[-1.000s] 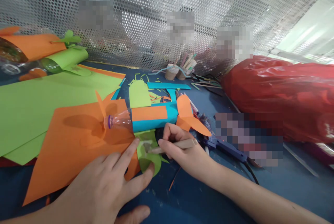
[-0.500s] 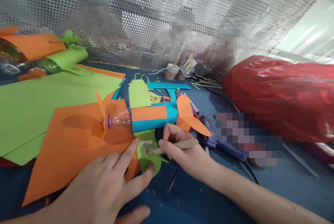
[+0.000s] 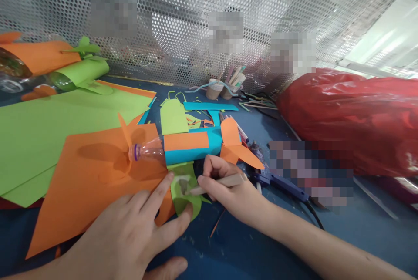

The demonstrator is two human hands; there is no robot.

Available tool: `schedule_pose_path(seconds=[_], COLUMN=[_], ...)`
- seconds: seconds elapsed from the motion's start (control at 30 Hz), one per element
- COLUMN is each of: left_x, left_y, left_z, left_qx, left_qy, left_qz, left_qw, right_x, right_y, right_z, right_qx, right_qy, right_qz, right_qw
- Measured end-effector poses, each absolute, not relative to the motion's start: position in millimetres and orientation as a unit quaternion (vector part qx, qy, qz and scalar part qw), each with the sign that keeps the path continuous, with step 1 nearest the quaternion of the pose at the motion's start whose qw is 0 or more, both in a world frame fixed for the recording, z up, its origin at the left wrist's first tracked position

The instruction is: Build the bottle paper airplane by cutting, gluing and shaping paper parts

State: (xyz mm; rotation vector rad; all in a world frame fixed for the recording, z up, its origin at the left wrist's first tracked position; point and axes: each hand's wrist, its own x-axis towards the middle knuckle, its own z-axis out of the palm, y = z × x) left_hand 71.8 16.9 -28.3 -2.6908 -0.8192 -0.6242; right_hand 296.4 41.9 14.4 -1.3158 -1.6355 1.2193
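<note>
My left hand [image 3: 130, 223] lies with fingers spread, its fingertips pressing on a green paper wing [image 3: 196, 201] with a greyish smear on it. In my right hand [image 3: 231, 188] is a pale beige pen-like stick [image 3: 235, 179], its tip touching the wing near the smear. The wing extends toward me from a clear plastic bottle [image 3: 152, 147] wrapped in blue paper [image 3: 183, 156]. An orange strip [image 3: 186, 141] runs along the wrap. Orange paper propeller blades [image 3: 123, 128] surround the purple-ringed neck, and orange tail fins [image 3: 231, 132] sit at the other end.
Orange sheet [image 3: 88, 193] and green sheets [image 3: 39, 127] spread leftward. Other paper-wrapped bottles [image 3: 81, 71] lie behind them. A blue glue gun [image 3: 287, 187] with its cord lies right. Further back are small cups of tools [image 3: 214, 89], a red plastic bag [image 3: 346, 119] and a perforated metal screen [image 3: 183, 14].
The view has shifted very slightly. Both hands keep practically the same position, with the stick's tip still on the green wing.
</note>
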Motion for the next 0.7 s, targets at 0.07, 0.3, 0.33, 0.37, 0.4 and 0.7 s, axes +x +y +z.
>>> schedule_pose_path(seconds=[0.07,0.3,0.33,0.37,0.4,0.7], left_x=[72,74,73,73,72,73], left_y=[17,18,18,17,16,18], left_z=[-25,-17,-19,-22,-25,-28], left_qx=[-0.927,-0.929,-0.927,-0.926,-0.926,-0.927], left_qy=[-0.282,-0.284,-0.287,-0.289,-0.291,-0.287], left_qz=[-0.211,-0.199,-0.206,-0.208,-0.210,-0.208], left_qw=[0.132,0.125,0.125,0.123,0.123,0.121], right_x=[296,296,296,296,297,296], right_y=[42,43,43,43,43,42], right_z=[14,16,15,15,15,14], right_qx=[-0.507,-0.512,-0.513,-0.512,-0.510,-0.511], right_qy=[-0.629,-0.625,-0.625,-0.626,-0.628,-0.629], right_qz=[0.473,0.474,0.472,0.471,0.471,0.473], right_qw=[0.351,0.350,0.352,0.351,0.351,0.346])
